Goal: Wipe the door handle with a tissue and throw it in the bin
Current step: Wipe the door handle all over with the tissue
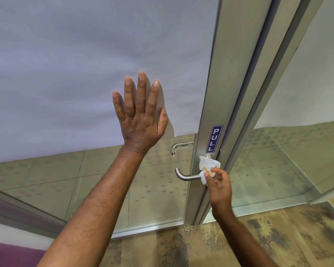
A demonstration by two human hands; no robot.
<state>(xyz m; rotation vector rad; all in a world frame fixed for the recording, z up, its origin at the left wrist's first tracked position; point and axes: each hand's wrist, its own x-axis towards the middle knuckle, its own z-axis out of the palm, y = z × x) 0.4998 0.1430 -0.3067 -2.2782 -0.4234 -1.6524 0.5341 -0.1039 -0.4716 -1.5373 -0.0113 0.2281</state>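
Right hand pinches a crumpled white tissue against the door handle, near its base on the metal frame. Left hand, fingers spread, presses flat on the frosted glass.

Right hand presses tissue on door handle.
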